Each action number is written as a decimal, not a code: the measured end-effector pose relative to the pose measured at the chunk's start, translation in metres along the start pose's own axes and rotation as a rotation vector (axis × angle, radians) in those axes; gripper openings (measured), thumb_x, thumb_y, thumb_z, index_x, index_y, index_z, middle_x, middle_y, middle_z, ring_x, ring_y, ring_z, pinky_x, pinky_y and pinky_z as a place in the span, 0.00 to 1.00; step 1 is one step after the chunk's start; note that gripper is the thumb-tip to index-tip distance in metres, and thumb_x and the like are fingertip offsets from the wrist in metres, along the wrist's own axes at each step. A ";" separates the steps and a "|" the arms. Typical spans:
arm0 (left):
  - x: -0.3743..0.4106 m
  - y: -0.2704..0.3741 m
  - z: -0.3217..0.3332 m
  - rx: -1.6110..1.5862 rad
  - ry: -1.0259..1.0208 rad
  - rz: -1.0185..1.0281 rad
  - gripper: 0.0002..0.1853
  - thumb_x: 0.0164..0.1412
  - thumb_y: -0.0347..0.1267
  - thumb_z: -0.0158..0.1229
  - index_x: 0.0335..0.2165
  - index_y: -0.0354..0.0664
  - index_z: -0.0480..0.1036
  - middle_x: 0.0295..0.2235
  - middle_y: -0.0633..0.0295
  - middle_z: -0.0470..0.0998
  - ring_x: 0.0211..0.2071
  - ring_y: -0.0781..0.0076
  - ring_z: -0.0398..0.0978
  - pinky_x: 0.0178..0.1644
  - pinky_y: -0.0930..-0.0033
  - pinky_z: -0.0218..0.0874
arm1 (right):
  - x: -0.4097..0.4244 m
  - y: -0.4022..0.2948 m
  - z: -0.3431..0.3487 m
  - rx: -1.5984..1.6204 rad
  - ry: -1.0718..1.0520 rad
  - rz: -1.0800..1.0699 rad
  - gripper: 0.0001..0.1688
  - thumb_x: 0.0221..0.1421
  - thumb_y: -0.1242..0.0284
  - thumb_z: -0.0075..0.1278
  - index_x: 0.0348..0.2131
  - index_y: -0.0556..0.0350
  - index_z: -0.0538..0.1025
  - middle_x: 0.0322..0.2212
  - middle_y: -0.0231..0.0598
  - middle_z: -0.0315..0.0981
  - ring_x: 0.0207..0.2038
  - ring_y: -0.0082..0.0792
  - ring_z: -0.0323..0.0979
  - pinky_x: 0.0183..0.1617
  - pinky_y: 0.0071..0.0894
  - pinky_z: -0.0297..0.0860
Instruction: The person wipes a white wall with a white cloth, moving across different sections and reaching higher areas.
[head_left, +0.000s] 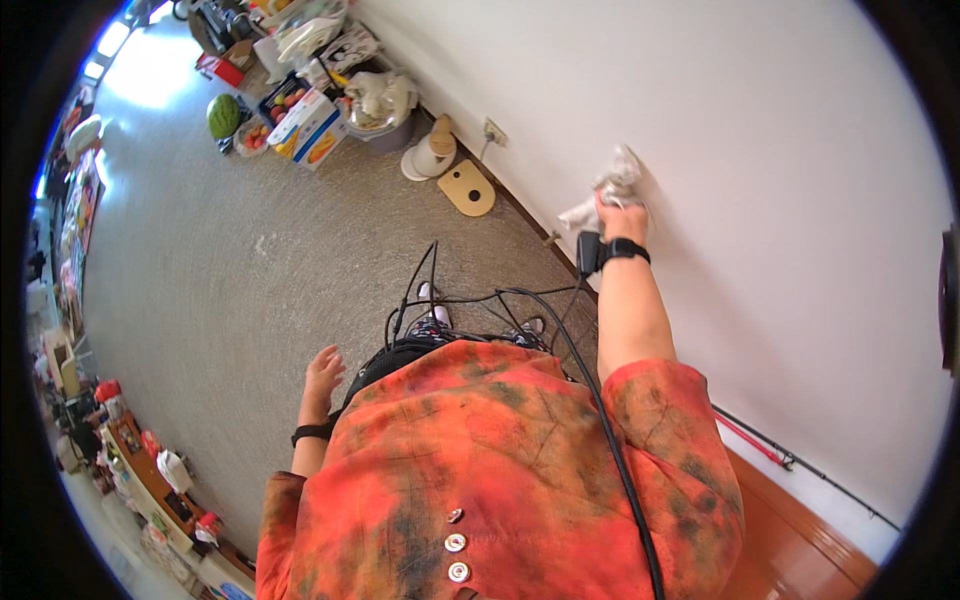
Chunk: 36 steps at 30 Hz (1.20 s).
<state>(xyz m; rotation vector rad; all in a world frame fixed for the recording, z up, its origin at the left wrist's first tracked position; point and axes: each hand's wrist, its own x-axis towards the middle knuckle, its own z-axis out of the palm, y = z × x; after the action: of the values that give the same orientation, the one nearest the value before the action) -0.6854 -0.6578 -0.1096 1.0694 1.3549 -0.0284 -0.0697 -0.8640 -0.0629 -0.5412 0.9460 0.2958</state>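
Observation:
My right hand grips a crumpled whitish cloth against the white wall, arm stretched forward. Part of the cloth hangs out to the left of the hand. On that wrist sits a black strap with a small black box, from which a cable runs. My left hand hangs beside my body over the floor, holding nothing, its fingers somewhat apart. A black band circles the left wrist.
Black cables loop before my legs. Along the wall stand a yellowish board, a lidded bin, a fruit carton and a watermelon. A wall socket holds a plug. An orange-brown wooden surface lies at right.

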 end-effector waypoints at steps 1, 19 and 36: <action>0.006 -0.009 -0.019 -0.019 -0.002 0.001 0.23 0.58 0.36 0.52 0.52 0.44 0.64 0.43 0.59 0.72 0.38 0.70 0.71 0.40 0.65 0.63 | -0.001 0.030 0.025 -0.074 -0.035 0.028 0.22 0.60 0.62 0.32 0.50 0.47 0.68 0.51 0.39 0.64 0.53 0.45 0.61 0.52 0.57 0.59; 0.078 -0.002 -0.075 0.270 0.049 0.152 0.23 0.59 0.36 0.51 0.52 0.44 0.63 0.46 0.58 0.71 0.41 0.67 0.72 0.42 0.63 0.63 | 0.087 0.061 -0.024 -1.863 -0.241 -0.698 0.23 0.34 0.77 0.59 0.37 0.61 0.76 0.32 0.43 0.76 0.35 0.36 0.73 0.41 0.31 0.67; 0.018 0.082 -0.025 0.085 0.322 -0.084 0.24 0.58 0.37 0.53 0.53 0.47 0.63 0.44 0.61 0.72 0.40 0.70 0.72 0.40 0.69 0.63 | 0.151 0.341 0.232 -1.216 -0.549 0.349 0.24 0.54 0.59 0.46 0.51 0.38 0.65 0.53 0.28 0.60 0.53 0.31 0.57 0.50 0.42 0.57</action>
<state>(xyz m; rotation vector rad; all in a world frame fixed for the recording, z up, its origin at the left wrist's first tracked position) -0.6520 -0.5863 -0.0711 1.1211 1.7012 0.0257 0.0148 -0.4500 -0.1849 -1.3083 0.2192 1.3001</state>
